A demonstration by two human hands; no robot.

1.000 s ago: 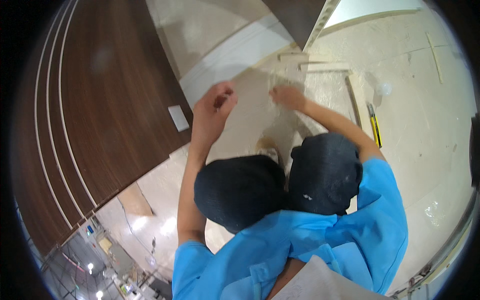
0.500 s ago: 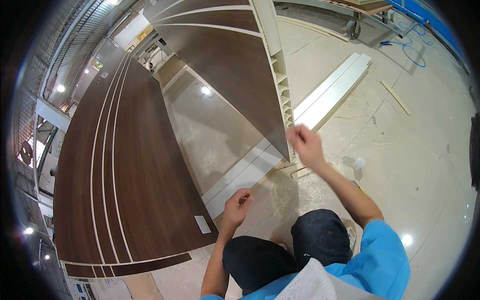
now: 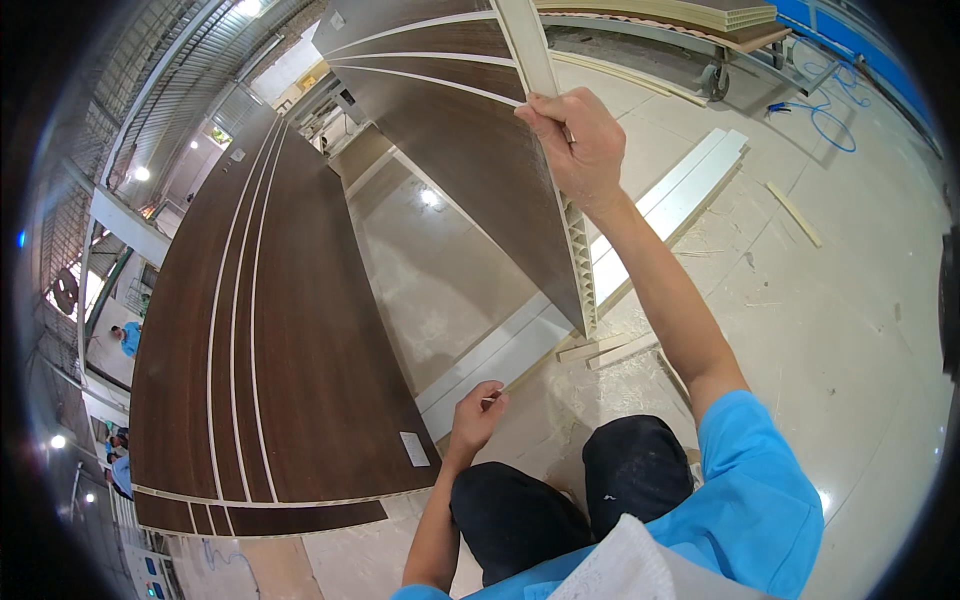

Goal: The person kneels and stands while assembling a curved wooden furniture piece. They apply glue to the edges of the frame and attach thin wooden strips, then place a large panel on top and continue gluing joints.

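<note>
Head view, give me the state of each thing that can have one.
Left dark-brown wood-grain panel: lying striped side up
Right dark-brown wood-grain panel: core exposed at near end
Long white boards: partly hidden behind right panel
Left hand: half-curled, contents unclear
Right hand: curled at right panel's pale edge, grip unclear
Wheeled metal cart: loaded with stacked panels
Thin blue hose or cable: loosely looped
</note>
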